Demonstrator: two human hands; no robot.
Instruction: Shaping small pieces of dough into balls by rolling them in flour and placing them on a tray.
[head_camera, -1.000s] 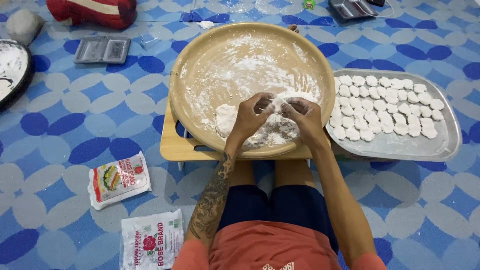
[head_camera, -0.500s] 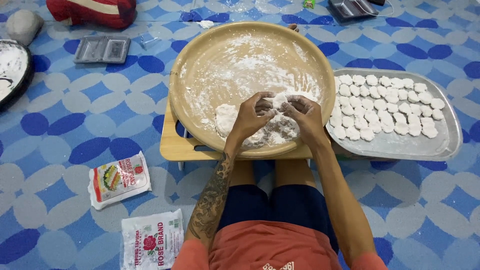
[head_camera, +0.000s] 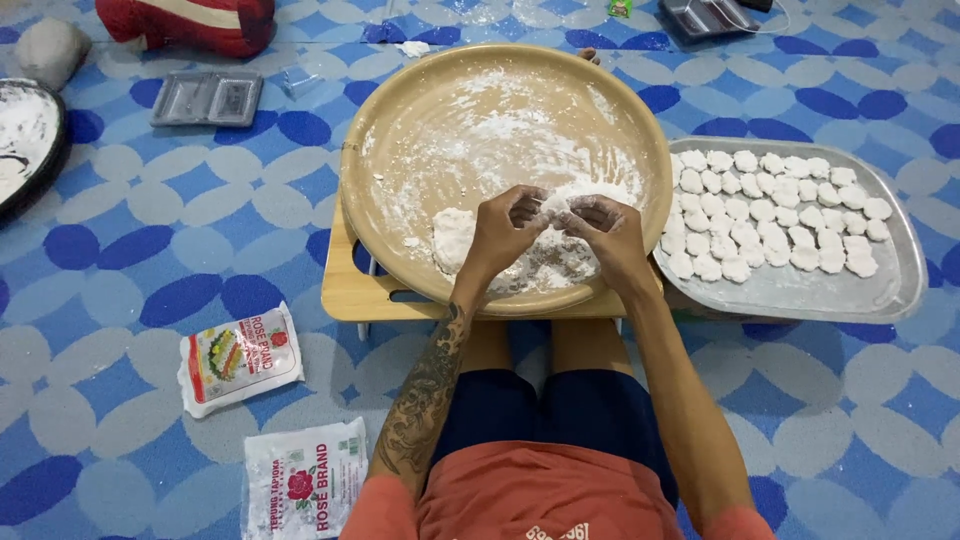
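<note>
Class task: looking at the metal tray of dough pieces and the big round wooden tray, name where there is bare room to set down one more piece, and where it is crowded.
The metal tray is bare along its near edge and right corner, below the dough pieces, which crowd its far half. The round wooden tray is free on its floured far and left side; its near part is crowded by the left hand, right hand and dough lump.

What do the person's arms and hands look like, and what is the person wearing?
Both arms are bare. The left forearm carries a dark tattoo along its length; the right forearm has none visible. The left hand and right hand wear no gloves. Orange short sleeves and dark blue shorts show.
</note>
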